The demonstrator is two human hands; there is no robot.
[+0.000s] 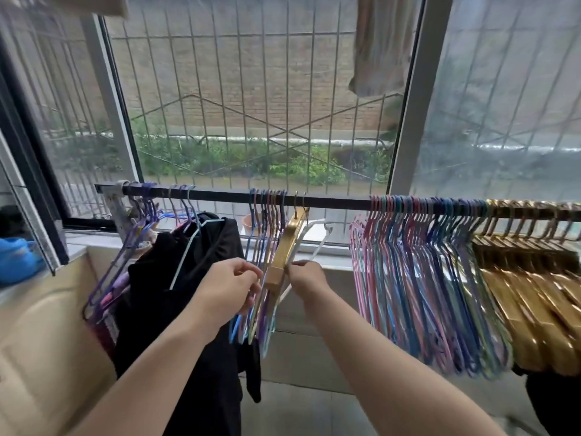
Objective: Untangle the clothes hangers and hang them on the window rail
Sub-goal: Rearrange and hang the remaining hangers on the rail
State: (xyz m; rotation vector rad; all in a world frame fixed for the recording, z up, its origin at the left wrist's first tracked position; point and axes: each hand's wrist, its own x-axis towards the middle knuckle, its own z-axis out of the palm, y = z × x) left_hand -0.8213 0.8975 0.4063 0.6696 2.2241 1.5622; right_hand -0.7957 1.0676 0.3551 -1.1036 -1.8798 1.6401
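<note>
A black window rail (333, 202) runs across the view at mid height. At its middle hangs a small bunch of thin coloured wire hangers (267, 221), then a gold hanger (284, 247) and a white hanger (314, 237). My left hand (231, 289) grips the lower part of the coloured bunch. My right hand (306, 278) pinches the white hanger's lower bar, right beside the gold one. Further right, a dense row of pink, blue and green wire hangers (418, 278) fills the rail, followed by several gold hangers (531, 294).
A black garment (188, 278) on a pale hanger hangs left of my hands, with more purple hangers (125, 256) beyond it. Behind the rail are the window grille (251, 105) and sill. A blue bundle (15, 258) lies at far left; a cloth (382, 45) hangs above right.
</note>
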